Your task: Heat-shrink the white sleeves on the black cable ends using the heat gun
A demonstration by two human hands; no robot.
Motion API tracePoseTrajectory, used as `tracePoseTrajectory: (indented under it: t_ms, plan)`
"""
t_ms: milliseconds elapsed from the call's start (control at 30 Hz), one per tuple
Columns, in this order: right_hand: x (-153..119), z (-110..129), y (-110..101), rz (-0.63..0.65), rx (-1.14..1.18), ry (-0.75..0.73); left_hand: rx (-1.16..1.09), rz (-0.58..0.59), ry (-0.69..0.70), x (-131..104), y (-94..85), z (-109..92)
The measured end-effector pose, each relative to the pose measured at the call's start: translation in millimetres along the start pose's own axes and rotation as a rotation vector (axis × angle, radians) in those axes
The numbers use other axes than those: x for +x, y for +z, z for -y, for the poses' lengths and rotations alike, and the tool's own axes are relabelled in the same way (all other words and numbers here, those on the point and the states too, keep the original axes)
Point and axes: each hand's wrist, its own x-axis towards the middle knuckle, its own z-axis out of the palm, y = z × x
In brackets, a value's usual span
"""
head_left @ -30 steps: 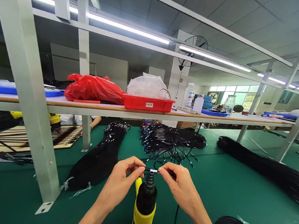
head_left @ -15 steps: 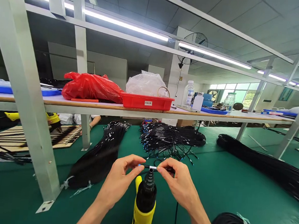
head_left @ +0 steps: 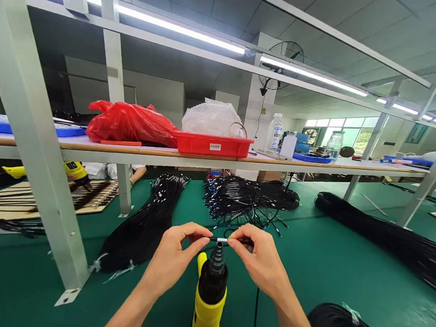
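Note:
Between my two hands a thin black cable (head_left: pixel 214 239) with a white sleeve (head_left: pixel 222 240) is stretched level. My left hand (head_left: pixel 182 253) pinches it left of the sleeve, thumb against forefinger. On the other side my right hand (head_left: pixel 255 256) pinches it close to the sleeve's right end. Directly below the sleeve is the dark stepped nozzle of a yellow and black heat gun (head_left: pixel 210 302), standing upright with its tip just under the cable. I cannot tell whether they touch. Part of the cable behind my right fingers is hidden.
Bundles of black cable lie on the green table: one at left (head_left: pixel 142 223), a pile with blue tips (head_left: pixel 248 200), a long one at right (head_left: pixel 377 234) and a coil (head_left: pixel 349 322). A shelf holds a red tray (head_left: pixel 213 146). A metal post (head_left: pixel 40 136) stands left. Another person's arm (head_left: pixel 138 174) shows behind.
The view has shifted slightly. My left fingers now cover the blue cable end that showed before. Both hands keep their pinch on the cable above the nozzle.

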Motion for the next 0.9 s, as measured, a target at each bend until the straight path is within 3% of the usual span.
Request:
tracePoseTrajectory:
  t_ms: [367, 467, 533, 667, 767, 833, 900]
  plan:
    - [-2, -5, 2, -0.015, -0.049, -0.016, 0.023, -0.045, 0.035, 0, 3.0, 1]
    - [2, -19, 0, -0.065, -0.081, 0.044, 0.041, -0.071, 0.008, -2, -1.4, 3]
    - [4, -41, -2, -0.167, -0.13, 0.08, 0.057, -0.108, -0.011, -6, -6.5, 11]
    - [-9, -102, 0, -0.372, -0.236, 0.162, 0.162, -0.116, -0.116, -24, -10.4, 55]
    - [-39, -144, 18, -0.421, -0.272, 0.254, 0.167, 0.007, -0.231, -47, 3.4, 104]
    - [-62, -163, 38, -0.375, -0.259, 0.256, 0.132, 0.142, -0.305, -61, 20.8, 134]
    - [-84, -173, 61, -0.186, -0.204, 0.209, 0.128, 0.229, -0.327, -74, 41.4, 154]
